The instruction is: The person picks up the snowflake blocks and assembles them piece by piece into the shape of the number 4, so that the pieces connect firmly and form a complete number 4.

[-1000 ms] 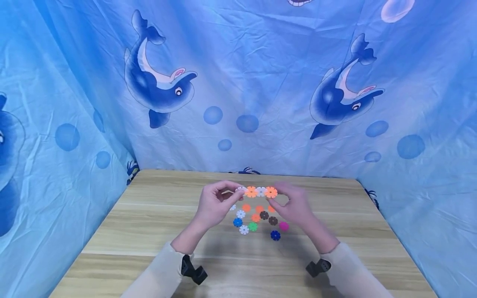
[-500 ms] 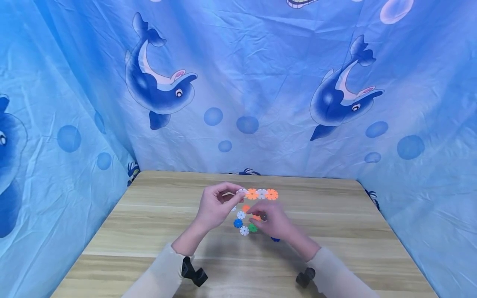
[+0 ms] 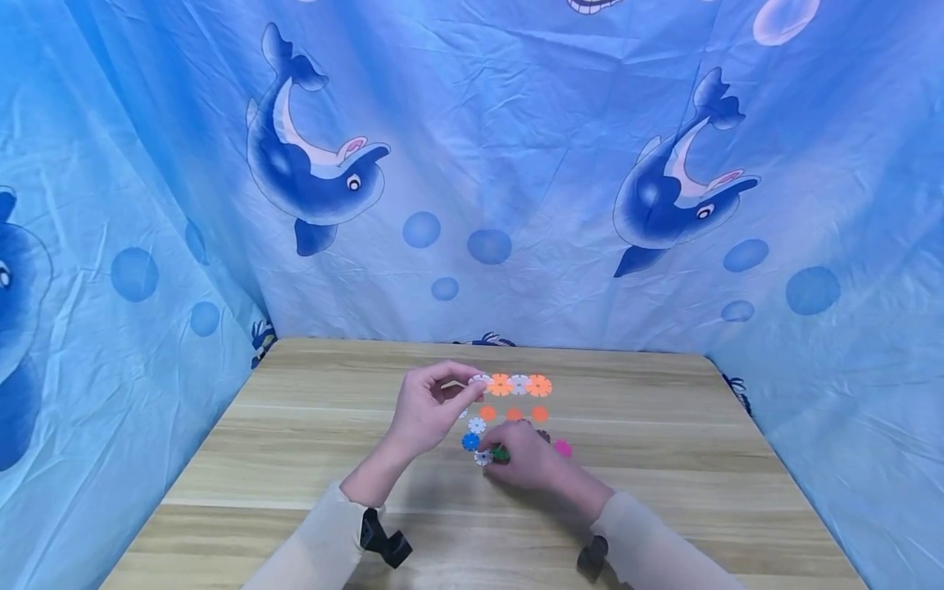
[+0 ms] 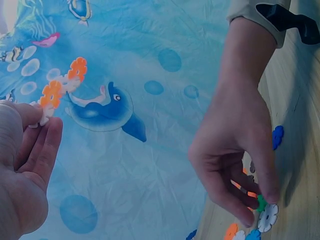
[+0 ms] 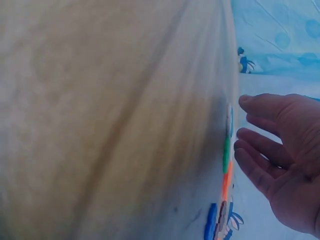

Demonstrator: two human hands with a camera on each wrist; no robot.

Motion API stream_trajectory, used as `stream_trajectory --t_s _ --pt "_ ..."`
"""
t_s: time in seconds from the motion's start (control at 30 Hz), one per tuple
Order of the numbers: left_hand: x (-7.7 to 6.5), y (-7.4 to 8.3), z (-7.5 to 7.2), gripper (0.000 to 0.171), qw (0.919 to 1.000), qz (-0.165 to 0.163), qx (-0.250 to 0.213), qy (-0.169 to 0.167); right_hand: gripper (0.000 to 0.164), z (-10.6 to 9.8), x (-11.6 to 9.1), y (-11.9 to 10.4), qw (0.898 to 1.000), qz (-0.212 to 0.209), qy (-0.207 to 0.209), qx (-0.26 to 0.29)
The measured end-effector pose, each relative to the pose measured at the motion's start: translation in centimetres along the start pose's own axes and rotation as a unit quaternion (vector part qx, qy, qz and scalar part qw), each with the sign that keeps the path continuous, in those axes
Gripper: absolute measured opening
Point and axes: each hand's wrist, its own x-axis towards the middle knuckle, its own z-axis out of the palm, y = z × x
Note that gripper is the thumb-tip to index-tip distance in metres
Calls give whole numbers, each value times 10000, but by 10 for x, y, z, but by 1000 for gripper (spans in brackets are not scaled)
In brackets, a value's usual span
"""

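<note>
Between its thumb and fingers, my left hand [image 3: 424, 410] pinches the white end disc of a chain of interlocking snowflake discs [image 3: 519, 384], alternating white and orange. The chain points right, raised above the table; the left wrist view also has this chain [image 4: 51, 94]. My right hand [image 3: 527, 456] reaches low over the loose discs, thumb and fingers apart around a white snowflake disc [image 3: 483, 458] and a green disc [image 3: 500, 453]. In the left wrist view the fingertips are right at the white disc [image 4: 268, 217]. Nothing is gripped by the right hand [image 5: 290, 150] in its wrist view.
Loose discs lie on the wooden table [image 3: 295, 459]: a light blue one [image 3: 470, 442], another white one [image 3: 477, 425], several orange ones [image 3: 540, 414] and a pink one [image 3: 563, 448]. My right hand partly covers brown discs. A blue dolphin-print curtain [image 3: 501, 164] surrounds the table.
My right hand has left the chain's right end and moved down and left to the loose white and green discs. My left hand keeps holding the chain in nearly the same place.
</note>
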Motion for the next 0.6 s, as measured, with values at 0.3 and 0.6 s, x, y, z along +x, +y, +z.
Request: stream_trajectory --t_s 0.3,0.6 --pt "-1 -2 1 9 10000 22 51 2 12 6 3 4 9995 -195 -153 -172" --pt "-1 1 0 9 10000 -56 28 8 13 -6 2 1 9966 153 -293 -755"
